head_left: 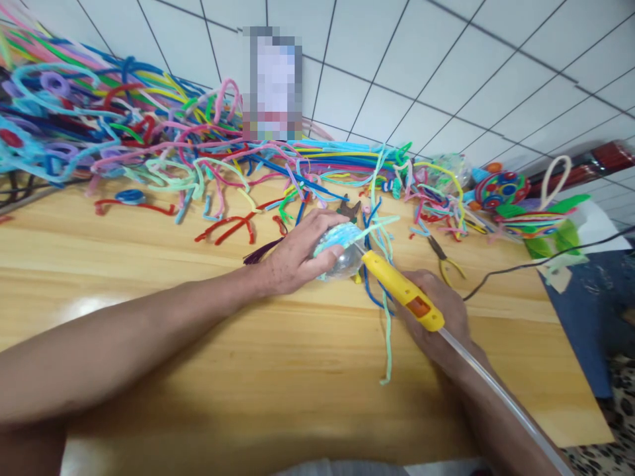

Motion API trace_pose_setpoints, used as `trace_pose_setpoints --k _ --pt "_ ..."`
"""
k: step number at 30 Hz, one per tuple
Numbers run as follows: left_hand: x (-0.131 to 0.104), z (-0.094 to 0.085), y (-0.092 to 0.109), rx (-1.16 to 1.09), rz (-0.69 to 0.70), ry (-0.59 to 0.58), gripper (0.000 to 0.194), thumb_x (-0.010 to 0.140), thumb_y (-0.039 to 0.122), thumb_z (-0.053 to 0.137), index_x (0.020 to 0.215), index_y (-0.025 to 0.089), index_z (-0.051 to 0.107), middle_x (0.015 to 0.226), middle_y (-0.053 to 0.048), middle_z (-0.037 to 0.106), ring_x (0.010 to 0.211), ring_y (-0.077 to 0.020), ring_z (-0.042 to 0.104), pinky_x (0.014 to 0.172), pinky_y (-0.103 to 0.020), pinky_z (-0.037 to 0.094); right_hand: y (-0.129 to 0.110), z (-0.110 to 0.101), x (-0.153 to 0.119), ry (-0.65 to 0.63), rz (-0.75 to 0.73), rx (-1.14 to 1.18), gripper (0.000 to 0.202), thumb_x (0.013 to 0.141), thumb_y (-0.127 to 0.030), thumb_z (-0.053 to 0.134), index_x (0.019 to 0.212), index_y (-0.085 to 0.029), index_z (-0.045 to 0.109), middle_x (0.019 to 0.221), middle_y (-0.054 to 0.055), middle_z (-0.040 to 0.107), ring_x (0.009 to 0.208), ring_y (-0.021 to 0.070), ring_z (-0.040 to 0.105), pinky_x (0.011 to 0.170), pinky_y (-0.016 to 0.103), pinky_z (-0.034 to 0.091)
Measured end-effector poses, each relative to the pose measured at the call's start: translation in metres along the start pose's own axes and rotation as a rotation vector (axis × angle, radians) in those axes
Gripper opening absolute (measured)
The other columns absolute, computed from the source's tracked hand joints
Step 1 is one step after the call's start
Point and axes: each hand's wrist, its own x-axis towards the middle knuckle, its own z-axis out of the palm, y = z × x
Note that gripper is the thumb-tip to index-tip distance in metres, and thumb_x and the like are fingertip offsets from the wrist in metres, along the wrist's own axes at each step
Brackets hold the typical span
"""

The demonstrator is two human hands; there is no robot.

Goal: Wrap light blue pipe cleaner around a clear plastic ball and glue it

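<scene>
My left hand (297,254) is closed around a clear plastic ball (344,264) above the middle of the table. Light blue and green pipe cleaners (336,239) cover the ball's upper side, and a loose pale green pipe cleaner (388,344) hangs down beside it. In my right hand (441,304) is a yellow hot glue gun (397,284), with a long clear glue stick (501,396) sticking out of its back. The gun's nozzle points at the covered side of the ball; whether it touches cannot be made out.
A tangled heap of coloured pipe cleaners (149,125) lines the tiled wall (377,66). Yellow-handled pliers (446,261) lie to the right, near a black cord (520,261). A finished-looking colourful ball (503,188) stands at the back right of the wooden table (238,383).
</scene>
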Motion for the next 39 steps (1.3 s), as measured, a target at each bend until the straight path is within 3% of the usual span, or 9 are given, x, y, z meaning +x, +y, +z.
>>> trace_pose_setpoints --k 10,20,31,36,39 --pt "0.001 -0.001 0.001 0.004 0.003 -0.009 0.04 0.114 0.039 0.053 0.15 0.022 0.054 0.142 -0.014 0.068 0.136 -0.0287 0.063 0.12 -0.05 0.052 -0.003 0.001 0.001 0.066 -0.021 0.054 0.01 0.1 -0.026 0.065 0.108 -0.027 0.072 0.088 0.006 0.08 0.076 0.0282 0.077 0.064 0.04 0.061" --pt "0.001 0.0 0.001 -0.008 -0.015 -0.014 0.04 0.113 0.038 0.053 0.149 0.022 0.055 0.143 -0.014 0.068 0.137 -0.0291 0.063 0.121 -0.05 0.051 -0.002 0.002 -0.001 0.012 0.063 0.106 0.009 0.104 -0.034 0.063 0.108 -0.029 0.07 0.09 0.007 0.078 0.08 0.0316 0.079 0.067 0.045 0.065" --pt "0.001 0.0 0.002 -0.016 -0.032 -0.02 0.04 0.112 0.04 0.053 0.148 0.023 0.055 0.144 -0.015 0.068 0.141 -0.0302 0.061 0.124 -0.054 0.05 0.005 0.007 -0.01 0.041 0.112 0.086 0.01 0.105 -0.038 0.064 0.111 -0.031 0.068 0.091 0.006 0.077 0.079 0.0294 0.077 0.068 0.044 0.065" --pt "0.001 0.0 0.001 -0.015 -0.021 -0.015 0.039 0.112 0.038 0.053 0.147 0.021 0.055 0.143 -0.016 0.068 0.14 -0.0301 0.063 0.122 -0.053 0.051 0.006 0.008 -0.007 0.059 0.062 0.163 0.016 0.103 -0.032 0.068 0.119 -0.033 0.066 0.113 0.009 0.079 0.101 0.0327 0.079 0.082 0.05 0.068" --pt "0.001 0.001 0.001 -0.019 -0.022 -0.011 0.039 0.112 0.039 0.053 0.148 0.022 0.054 0.144 -0.015 0.068 0.14 -0.0306 0.062 0.123 -0.054 0.051 0.003 0.006 -0.004 0.04 0.05 0.173 0.014 0.104 -0.029 0.066 0.117 -0.033 0.065 0.108 0.008 0.079 0.095 0.0314 0.079 0.077 0.048 0.067"
